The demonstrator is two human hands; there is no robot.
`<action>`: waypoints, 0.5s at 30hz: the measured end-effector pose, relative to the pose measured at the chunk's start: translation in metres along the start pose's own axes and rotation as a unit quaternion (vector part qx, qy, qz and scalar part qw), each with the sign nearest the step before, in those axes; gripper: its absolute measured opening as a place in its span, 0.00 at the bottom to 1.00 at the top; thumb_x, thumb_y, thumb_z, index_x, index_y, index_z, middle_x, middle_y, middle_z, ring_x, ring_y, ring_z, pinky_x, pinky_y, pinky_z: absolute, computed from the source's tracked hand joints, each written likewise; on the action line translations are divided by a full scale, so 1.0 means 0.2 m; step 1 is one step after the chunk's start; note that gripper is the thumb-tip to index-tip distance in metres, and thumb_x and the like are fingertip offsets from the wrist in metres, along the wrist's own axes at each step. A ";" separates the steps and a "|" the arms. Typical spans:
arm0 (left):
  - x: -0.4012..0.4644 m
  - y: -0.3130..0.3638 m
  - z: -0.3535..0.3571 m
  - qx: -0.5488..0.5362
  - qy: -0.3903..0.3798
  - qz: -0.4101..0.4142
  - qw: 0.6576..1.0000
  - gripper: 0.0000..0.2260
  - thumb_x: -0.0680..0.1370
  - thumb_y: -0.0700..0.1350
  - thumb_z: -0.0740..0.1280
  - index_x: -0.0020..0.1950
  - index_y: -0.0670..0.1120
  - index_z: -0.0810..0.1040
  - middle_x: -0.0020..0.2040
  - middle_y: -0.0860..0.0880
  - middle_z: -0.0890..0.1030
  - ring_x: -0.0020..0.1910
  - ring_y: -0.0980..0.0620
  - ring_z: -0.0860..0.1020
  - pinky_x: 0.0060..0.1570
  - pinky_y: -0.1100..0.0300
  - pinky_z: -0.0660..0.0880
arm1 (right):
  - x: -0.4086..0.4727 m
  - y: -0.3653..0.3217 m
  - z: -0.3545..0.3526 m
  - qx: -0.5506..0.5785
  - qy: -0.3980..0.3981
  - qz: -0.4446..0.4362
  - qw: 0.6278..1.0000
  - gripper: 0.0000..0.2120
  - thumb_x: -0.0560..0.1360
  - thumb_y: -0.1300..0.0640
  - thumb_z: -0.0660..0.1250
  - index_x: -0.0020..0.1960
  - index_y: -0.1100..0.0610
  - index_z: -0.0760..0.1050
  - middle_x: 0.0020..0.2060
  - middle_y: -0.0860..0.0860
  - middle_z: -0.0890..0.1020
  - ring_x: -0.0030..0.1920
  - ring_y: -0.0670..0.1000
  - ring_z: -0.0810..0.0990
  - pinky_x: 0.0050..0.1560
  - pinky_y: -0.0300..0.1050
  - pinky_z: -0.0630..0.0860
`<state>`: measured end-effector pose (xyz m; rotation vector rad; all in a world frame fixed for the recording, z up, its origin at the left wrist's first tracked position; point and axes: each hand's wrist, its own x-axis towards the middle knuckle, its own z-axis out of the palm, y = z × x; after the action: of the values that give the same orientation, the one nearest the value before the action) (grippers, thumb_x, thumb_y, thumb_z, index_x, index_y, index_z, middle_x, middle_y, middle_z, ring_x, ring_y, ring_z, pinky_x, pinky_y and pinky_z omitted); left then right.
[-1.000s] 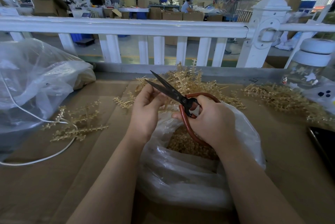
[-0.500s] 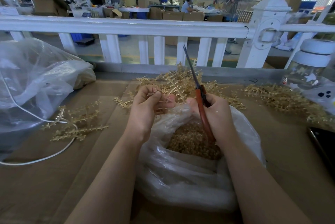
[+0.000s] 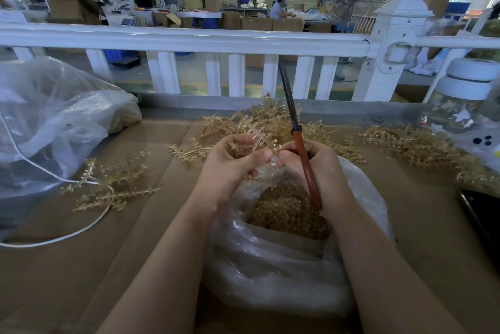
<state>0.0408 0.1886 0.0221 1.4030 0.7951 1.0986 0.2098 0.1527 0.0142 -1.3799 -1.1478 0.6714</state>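
Note:
My right hand (image 3: 316, 168) grips red-handled scissors (image 3: 300, 144) with the closed dark blades pointing up and away. Its thumb and fingertips also touch a thin tan plastic sprig (image 3: 259, 135). My left hand (image 3: 238, 163) pinches the same sprig from the left, fingers curled. Both hands hover over an open clear plastic bag (image 3: 284, 260) holding many small tan cut pieces (image 3: 284, 209).
Piles of tan sprigs lie behind the hands (image 3: 270, 120), at the right (image 3: 416, 144) and at the left (image 3: 108, 185). A large clear bag (image 3: 54, 117) and a white cable (image 3: 67, 233) sit left. A jar with a white lid (image 3: 465, 95), a dark phone (image 3: 481, 214), and a white railing (image 3: 189, 38) are nearby.
The scissors swung from lying open and pointing left to closed and upright. My right hand's fingers came in to meet my left hand on the sprig.

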 end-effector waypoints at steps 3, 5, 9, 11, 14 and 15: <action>-0.01 -0.01 0.01 0.014 -0.058 -0.007 0.998 0.13 0.64 0.48 0.79 0.41 0.43 0.83 0.36 0.48 0.83 0.33 0.56 0.79 0.35 0.65 0.75 | 0.00 0.00 0.01 -0.007 0.003 -0.002 1.000 0.08 0.73 0.59 0.75 0.38 0.47 0.84 0.35 0.42 0.85 0.37 0.42 0.85 0.37 0.33 0.79; -0.01 -0.01 0.02 0.020 -0.055 0.001 0.998 0.10 0.65 0.48 0.78 0.41 0.43 0.85 0.37 0.46 0.84 0.34 0.54 0.79 0.35 0.65 0.75 | -0.01 -0.01 0.01 -0.006 -0.006 0.005 1.000 0.06 0.74 0.59 0.75 0.41 0.50 0.84 0.35 0.45 0.86 0.37 0.44 0.85 0.40 0.37 0.81; 0.00 -0.02 0.01 -0.005 -0.026 0.014 1.000 0.06 0.70 0.42 0.76 0.43 0.40 0.86 0.38 0.45 0.84 0.35 0.57 0.78 0.37 0.66 0.74 | -0.02 -0.03 0.02 0.001 -0.040 0.025 0.999 0.01 0.74 0.61 0.74 0.45 0.56 0.84 0.36 0.53 0.87 0.41 0.52 0.86 0.54 0.56 0.83; 0.00 -0.02 0.02 -0.004 -0.023 0.021 1.000 0.05 0.72 0.39 0.75 0.43 0.37 0.85 0.38 0.43 0.84 0.35 0.58 0.79 0.36 0.69 0.74 | -0.02 -0.04 0.02 -0.006 -0.040 0.024 0.999 0.00 0.74 0.59 0.74 0.45 0.56 0.84 0.37 0.52 0.87 0.43 0.53 0.86 0.55 0.58 0.82; 0.00 -0.02 0.02 -0.026 -0.019 0.024 0.999 0.04 0.73 0.39 0.73 0.39 0.45 0.86 0.36 0.45 0.85 0.35 0.56 0.82 0.37 0.67 0.76 | -0.02 -0.02 0.01 -0.044 -0.034 -0.003 0.998 0.05 0.74 0.52 0.75 0.45 0.54 0.84 0.37 0.49 0.87 0.42 0.50 0.86 0.54 0.56 0.82; 0.00 -0.01 0.02 -0.035 -0.005 0.021 0.999 0.05 0.73 0.40 0.73 0.38 0.46 0.86 0.36 0.46 0.85 0.35 0.55 0.82 0.38 0.66 0.77 | -0.02 -0.01 0.00 -0.062 -0.027 -0.008 0.998 0.07 0.73 0.49 0.76 0.44 0.52 0.84 0.37 0.47 0.86 0.41 0.48 0.85 0.51 0.53 0.83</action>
<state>0.0453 0.1873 0.0202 1.3701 0.7164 1.1414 0.2083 0.1494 0.0155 -1.4623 -1.2613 0.6380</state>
